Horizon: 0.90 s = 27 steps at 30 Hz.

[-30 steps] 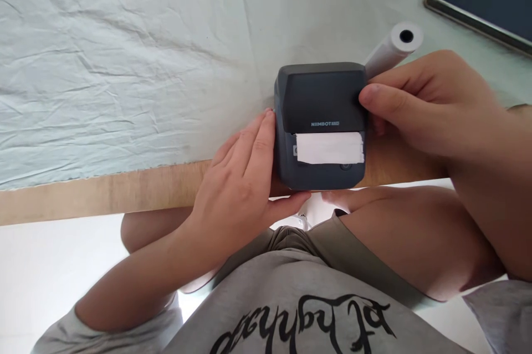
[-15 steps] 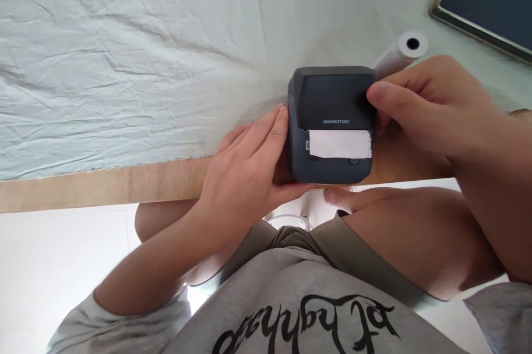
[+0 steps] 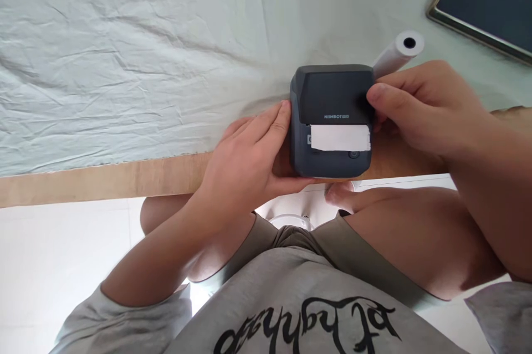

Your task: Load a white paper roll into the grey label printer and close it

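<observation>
A dark label printer [image 3: 336, 93] marked NIIMBOT lies near the table's front edge. A blank white paper strip [image 3: 341, 138] with a torn end sticks out of its slot and covers part of its front. My left hand [image 3: 249, 154] grips the printer, its fingers against the left side and its thumb along the front edge. On the opposite side, my right hand [image 3: 424, 107] has its thumb on the lid's right edge; the other fingers are curled and partly hidden beside the printer. Behind that hand rests a white paper roll [image 3: 393, 55] with a black core.
A dark-screened smartphone [image 3: 486, 13] lies at the upper right. Pale, wrinkled cloth [image 3: 145, 55] covers the table, leaving a strip of wooden edge [image 3: 103, 179] bare at the front. My legs and lap are just below that edge.
The view has shifted slightly, so the printer sits a little higher in the picture. Both hands keep the same hold, and the paper strip looks the same.
</observation>
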Available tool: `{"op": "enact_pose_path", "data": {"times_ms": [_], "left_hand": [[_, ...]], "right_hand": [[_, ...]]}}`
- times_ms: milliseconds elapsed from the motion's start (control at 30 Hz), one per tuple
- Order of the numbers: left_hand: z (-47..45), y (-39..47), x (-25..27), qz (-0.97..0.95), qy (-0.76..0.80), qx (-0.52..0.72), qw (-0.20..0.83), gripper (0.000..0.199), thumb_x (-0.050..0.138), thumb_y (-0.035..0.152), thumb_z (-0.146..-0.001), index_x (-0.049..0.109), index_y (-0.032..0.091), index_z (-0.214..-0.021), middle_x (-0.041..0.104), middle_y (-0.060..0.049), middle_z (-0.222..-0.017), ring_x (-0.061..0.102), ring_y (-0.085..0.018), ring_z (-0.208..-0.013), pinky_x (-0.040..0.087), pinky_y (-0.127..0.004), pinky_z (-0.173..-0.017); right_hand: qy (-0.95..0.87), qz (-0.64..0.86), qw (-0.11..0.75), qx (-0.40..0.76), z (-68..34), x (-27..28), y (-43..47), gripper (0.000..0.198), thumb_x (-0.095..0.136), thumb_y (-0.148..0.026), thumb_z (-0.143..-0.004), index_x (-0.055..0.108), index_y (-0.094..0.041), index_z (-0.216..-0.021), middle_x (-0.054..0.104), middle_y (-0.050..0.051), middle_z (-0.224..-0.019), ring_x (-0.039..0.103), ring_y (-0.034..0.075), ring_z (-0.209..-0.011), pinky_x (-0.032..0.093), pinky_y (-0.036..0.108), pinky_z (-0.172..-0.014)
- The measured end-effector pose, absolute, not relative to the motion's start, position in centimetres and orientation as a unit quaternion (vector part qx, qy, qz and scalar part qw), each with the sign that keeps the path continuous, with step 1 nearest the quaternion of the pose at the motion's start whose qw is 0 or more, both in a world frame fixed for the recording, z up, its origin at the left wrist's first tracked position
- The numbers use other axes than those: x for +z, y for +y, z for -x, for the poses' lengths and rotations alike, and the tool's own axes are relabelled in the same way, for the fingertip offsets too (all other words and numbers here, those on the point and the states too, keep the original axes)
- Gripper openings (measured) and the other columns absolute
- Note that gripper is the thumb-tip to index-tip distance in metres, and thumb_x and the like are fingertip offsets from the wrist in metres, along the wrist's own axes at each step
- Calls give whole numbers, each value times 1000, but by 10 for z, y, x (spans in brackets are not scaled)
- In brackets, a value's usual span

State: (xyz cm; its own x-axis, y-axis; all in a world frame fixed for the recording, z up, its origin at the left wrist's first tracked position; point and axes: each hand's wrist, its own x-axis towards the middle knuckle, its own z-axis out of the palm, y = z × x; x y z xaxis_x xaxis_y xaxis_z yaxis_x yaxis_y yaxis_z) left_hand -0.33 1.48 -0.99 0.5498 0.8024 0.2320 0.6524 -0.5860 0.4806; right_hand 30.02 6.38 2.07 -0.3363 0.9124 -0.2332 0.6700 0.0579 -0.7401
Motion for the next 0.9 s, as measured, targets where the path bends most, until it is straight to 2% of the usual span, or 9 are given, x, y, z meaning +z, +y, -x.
{"op": "enact_pose_path", "data": {"times_ms": [200,333,500,600,667,733,833,900], "left_hand": [[2,18,-7,-875,412,228,108,97,87,80,-99,63,17,-169,81,-17,-160,84,-40,-139,60,-54,-133],[1,18,-7,-874,413,232,106,96,85,82,-97,66,19,-167,84,-16,-152,86,-39,-132,58,-55,-134],[2,19,-11,-878,414,227,86,93,78,85,-101,66,21,-166,84,-16,-152,88,-38,-126,61,-55,-130],[5,18,-12,-876,408,232,108,98,80,86,-100,60,24,-173,83,-16,-155,88,-39,-128,59,-58,-132],[7,18,-10,-875,412,221,125,99,79,86,-101,57,24,-174,81,-16,-158,86,-40,-134,56,-59,-135],[9,18,-7,-874,411,210,152,98,73,88,-103,58,21,-173,77,-18,-165,81,-41,-144,55,-59,-137],[8,18,0,-865,416,205,191,92,58,88,-111,61,17,-170,72,-17,-172,75,-40,-154,55,-55,-137],[6,18,2,-857,429,207,197,87,55,82,-115,62,14,-168,74,-17,-169,75,-39,-153,58,-52,-133]], "right_hand": [[-728,551,134,385,-305,20,63,108,35,-120,-83,59,-15,-73,58,2,-71,49,6,-67,37,32,-61],[-734,552,138,371,-305,19,63,109,33,-121,-83,57,-15,-70,53,0,-66,48,5,-62,36,31,-57],[-748,527,136,380,-304,19,63,108,32,-119,-89,62,-16,-75,59,1,-68,53,5,-62,40,29,-55],[-761,525,128,360,-305,24,62,106,40,-121,-86,56,-17,-71,49,-1,-58,43,3,-54,31,29,-48],[-766,531,122,340,-305,31,59,104,46,-121,-83,46,-18,-66,35,-2,-52,31,1,-49,20,31,-45],[-762,545,134,324,-302,40,55,104,50,-119,-83,40,-17,-66,31,-3,-51,26,1,-50,16,32,-46],[-752,565,207,270,-292,50,45,97,57,-109,-91,43,-16,-71,41,-2,-60,29,1,-58,20,33,-53],[-730,588,253,239,-286,53,40,80,65,-93,-101,52,-16,-82,54,-1,-74,43,1,-64,30,32,-56]]}}
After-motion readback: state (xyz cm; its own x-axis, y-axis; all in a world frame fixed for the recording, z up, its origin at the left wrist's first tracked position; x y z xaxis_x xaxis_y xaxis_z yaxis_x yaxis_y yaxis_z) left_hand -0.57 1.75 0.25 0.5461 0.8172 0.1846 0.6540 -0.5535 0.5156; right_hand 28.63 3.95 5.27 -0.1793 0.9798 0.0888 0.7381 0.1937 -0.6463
